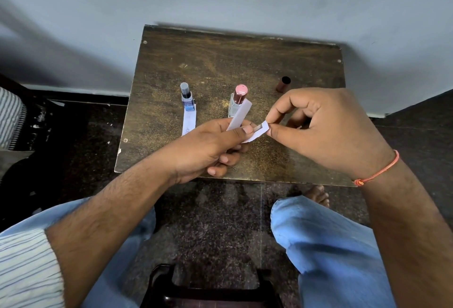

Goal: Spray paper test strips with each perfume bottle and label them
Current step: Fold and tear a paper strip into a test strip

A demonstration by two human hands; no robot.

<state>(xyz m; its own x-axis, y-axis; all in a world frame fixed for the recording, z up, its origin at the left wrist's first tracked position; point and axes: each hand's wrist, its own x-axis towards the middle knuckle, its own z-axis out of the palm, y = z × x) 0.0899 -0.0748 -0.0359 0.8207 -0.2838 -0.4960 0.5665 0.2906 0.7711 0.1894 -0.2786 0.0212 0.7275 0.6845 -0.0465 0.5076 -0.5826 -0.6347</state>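
A small, scuffed wooden table [171,62] stands against a pale wall, over a dark speckled floor, with the person seated in front of it, knees in blue trousers below.

Both hands meet over the near half of the table. The left hand [210,145] is curled around a white paper strip [241,116], thumb pressing it against the forefinger, so the long end sticks up and away from the hand. The right hand [326,128] pinches the strip's short lower end [261,131] between thumb and forefinger; the other fingers are curled in loosely. The strip is bent between the two grips.

The paper looks very light and thin, stiff enough to stand on its own but easy to crease or tear, so a gentle pinch near the ends suits it, with the middle left free for the spray and the label.

Just beyond the left hand, partly behind the raised strip, stands a clear glass bottle with a pink cap [239,98]. Farther to the left of the hands stands a second bottle with a dark cap [186,96], and a second white strip [189,121] lies flat on the table with its far end touching that bottle's base. The glass bottles are probably smooth, heavier and breakable, best taken around the body. Beyond the right hand a brown tube-shaped cap [283,84] lies on its side. An orange thread [378,171] circles the right wrist.
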